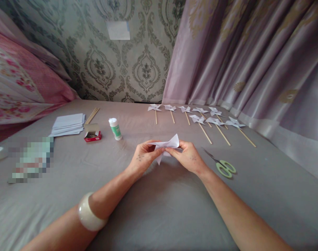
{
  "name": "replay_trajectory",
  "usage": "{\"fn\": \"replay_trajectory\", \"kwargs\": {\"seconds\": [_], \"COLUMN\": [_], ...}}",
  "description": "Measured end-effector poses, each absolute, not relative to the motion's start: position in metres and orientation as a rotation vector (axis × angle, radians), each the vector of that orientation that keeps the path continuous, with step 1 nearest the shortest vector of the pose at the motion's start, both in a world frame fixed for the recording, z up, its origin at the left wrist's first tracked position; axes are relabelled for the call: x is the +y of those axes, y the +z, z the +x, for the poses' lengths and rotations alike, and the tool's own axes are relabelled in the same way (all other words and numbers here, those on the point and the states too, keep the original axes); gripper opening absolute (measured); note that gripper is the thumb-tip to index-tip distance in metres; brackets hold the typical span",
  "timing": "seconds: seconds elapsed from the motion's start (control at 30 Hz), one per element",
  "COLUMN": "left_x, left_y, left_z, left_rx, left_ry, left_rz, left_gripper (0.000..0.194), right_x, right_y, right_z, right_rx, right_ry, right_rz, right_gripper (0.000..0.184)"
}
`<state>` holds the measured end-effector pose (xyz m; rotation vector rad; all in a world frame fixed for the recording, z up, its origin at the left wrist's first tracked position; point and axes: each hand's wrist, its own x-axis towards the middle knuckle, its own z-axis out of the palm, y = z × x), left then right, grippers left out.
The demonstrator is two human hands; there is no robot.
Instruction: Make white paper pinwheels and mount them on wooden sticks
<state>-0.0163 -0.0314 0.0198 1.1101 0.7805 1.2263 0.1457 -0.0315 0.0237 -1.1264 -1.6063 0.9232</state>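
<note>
1. i held a white paper [167,143] in front of me, up over the grey cloth [159,212], near the middle.
2. my left hand [142,157] pinched one side of it, with the thumb on the near side.
3. my right hand [190,157] pinched the other side, and my two thumbs were close together.
4. the paper was bent, with one corner sticking up and one pointing down.
5. a fat, pale bracelet [88,213] was around my left arm.
6. scissors [219,164] with green handles lay just beside my right hand.
7. eight paper pinwheels [197,119] on sticks lay far back on the right, in two rows.
8. a white and green tube [116,130] stood past my left hand.
9. next to it sat a little red box [93,138] with its flap up. the bits inside were too small to tell.
10. behind the box were thin wooden sticks [91,116], and a pile of paper [68,124] was beside them.
</note>
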Motion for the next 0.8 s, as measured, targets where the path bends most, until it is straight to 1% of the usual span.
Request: {"fn": "replay_trajectory", "kwargs": {"seconds": [0.4, 0.8], "left_x": [-0.0298, -0.0265], "left_y": [0.0219, 0.0187], "left_z": [-0.0188, -0.0202], "left_rx": [0.842, 0.806], "left_ry": [1.205, 1.159], "left_rz": [1.117, 1.11], "left_gripper": [0.033, 0.028], "right_x": [-0.0321, -0.0308], "right_y": [0.0229, 0.024], "right_z": [0.1449, 0.1467], "right_rx": [-1.599, -1.555], "right_ry": [0.904, 0.99], "right_rz": [-1.147, -1.167], "right_gripper": [0.019, 0.021]}}
